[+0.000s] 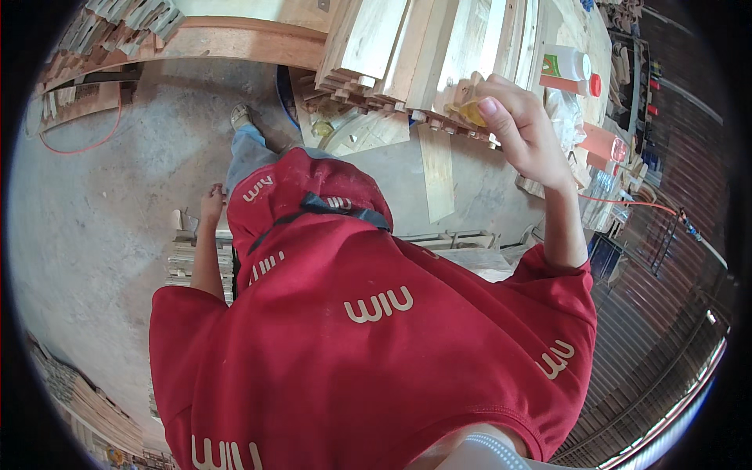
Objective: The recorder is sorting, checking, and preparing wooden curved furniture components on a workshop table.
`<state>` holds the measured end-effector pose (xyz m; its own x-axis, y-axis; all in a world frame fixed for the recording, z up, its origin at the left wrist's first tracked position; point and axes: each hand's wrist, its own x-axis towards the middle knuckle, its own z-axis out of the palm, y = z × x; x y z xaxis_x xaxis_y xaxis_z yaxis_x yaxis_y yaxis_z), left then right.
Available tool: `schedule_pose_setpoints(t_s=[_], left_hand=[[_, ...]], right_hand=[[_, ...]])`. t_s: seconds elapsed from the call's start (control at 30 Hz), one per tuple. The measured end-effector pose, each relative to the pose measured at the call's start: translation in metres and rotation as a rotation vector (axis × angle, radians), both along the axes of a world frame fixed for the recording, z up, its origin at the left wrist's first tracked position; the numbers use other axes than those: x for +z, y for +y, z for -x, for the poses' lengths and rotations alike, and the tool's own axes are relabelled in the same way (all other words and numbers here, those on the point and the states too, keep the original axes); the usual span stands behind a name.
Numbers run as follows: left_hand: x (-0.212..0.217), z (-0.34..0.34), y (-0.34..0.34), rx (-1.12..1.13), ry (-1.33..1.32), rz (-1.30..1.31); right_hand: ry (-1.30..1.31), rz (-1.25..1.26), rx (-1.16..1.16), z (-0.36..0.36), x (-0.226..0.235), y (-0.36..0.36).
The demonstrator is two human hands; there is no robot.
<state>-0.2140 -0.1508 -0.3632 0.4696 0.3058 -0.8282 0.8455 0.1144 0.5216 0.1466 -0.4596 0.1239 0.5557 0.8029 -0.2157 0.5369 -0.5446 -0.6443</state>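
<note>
My right hand (pixel 526 129) is raised over the near ends of a stack of pale wooden strips (pixel 439 55). Thumb and fingers close on a small, see-through yellow piece (pixel 468 112); its exact kind does not show. Down by my left hip hangs my left hand (pixel 211 202), its fingers curled in, with nothing seen in them. Square tenons stick out from the ends of the strips just below the yellow piece.
A white bottle (pixel 570 64) with a red cap beside it stands right of the strips. Thin boards (pixel 435 168) lean below the stack. More wood pieces (pixel 192 262) are piled behind my left arm. An orange hose (pixel 634 203) runs at right.
</note>
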Motion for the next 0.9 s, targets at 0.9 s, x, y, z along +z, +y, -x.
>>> schedule_pose_setpoints(t_s=[0.9], left_hand=[[0.01, 0.001, 0.002, 0.046, 0.018, -0.001]], right_hand=[[-0.022, -0.096, -0.264, -0.023, -0.011, -0.001]])
